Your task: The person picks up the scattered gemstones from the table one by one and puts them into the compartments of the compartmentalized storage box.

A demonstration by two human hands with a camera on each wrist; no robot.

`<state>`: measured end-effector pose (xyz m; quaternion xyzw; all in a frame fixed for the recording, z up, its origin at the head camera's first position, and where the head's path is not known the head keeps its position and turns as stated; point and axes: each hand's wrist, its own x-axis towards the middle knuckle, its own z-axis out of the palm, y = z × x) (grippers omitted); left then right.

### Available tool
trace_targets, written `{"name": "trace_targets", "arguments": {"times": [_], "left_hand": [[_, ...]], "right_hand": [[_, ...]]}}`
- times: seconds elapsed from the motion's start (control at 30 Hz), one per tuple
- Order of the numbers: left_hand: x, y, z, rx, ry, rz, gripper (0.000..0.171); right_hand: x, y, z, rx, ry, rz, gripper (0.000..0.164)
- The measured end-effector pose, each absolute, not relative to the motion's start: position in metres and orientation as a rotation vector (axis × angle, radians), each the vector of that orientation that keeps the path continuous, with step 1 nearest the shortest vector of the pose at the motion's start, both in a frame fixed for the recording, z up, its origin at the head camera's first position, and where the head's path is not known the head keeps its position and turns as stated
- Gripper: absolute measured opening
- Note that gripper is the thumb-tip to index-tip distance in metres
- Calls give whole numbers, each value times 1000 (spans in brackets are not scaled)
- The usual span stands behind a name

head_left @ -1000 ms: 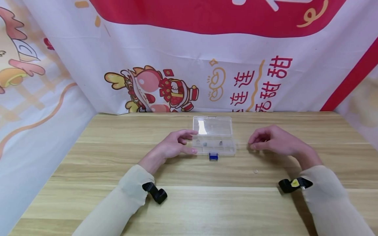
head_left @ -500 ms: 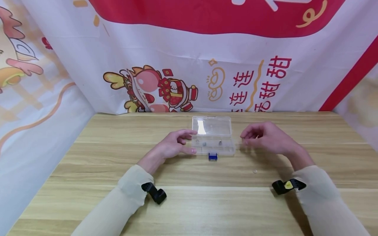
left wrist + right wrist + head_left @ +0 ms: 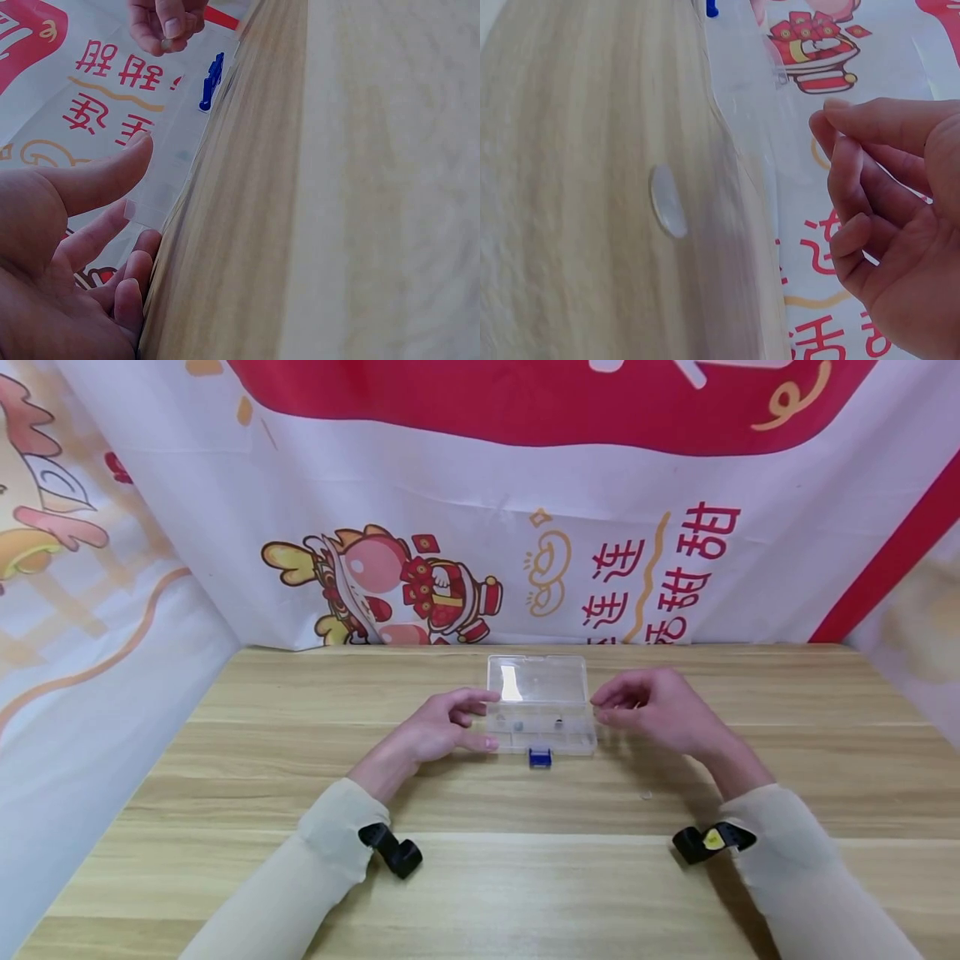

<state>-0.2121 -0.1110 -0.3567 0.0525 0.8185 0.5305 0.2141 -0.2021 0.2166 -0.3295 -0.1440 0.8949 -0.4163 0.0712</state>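
A clear plastic compartment box [image 3: 577, 742] lies on the table, its transparent lid [image 3: 551, 678] swung back and a blue latch [image 3: 540, 758] at its front. Several tiny pieces sit in its compartments, among them a pale bluish piece [image 3: 518, 726] and a dark one [image 3: 558, 722]. My left hand [image 3: 446, 727] rests at the box's left end, thumb and index finger spread and fairly straight. Just off the right end, my right hand [image 3: 656, 706] pinches a small pale piece [image 3: 166, 45] between thumb and index fingertip; what kind it is I cannot tell.
A small clear flat disc [image 3: 667, 202] lies on the wooden table [image 3: 525, 893], right of the box and nearer me. A printed cloth [image 3: 450, 477] hangs behind the table's back edge and along the sides.
My right hand has moved left, from well to the right of the box to its right end, with the small pale piece pinched. The left hand and box stay in place.
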Motion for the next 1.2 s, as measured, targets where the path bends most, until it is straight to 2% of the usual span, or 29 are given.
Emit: {"name": "trace_targets", "arguments": {"times": [1.2], "left_hand": [[-211,-111,-355,127,2281,1461,65]], "right_hand": [[-193,188,-324,-332,2733,-1219,22]]}}
